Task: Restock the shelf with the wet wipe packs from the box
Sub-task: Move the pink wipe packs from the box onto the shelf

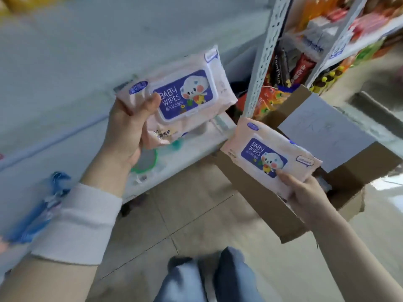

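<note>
My left hand [128, 129] grips a pink baby wipes pack [183, 94] with a blue lid label, held up in front of the white shelf [65, 83]. My right hand [305, 192] pinches a second pink wipes pack [268, 155] by its near edge, above the open cardboard box [250, 192] on the floor. The inside of the box is mostly hidden behind that pack and my hand.
A perforated white shelf post [261, 62] stands between the packs, with snack bags [281, 83] stacked behind it. Green-rimmed items [148, 162] lie on the low shelf, blue packaged goods [43, 203] at left. Tiled floor [185, 214] and my knees [209, 277] are below.
</note>
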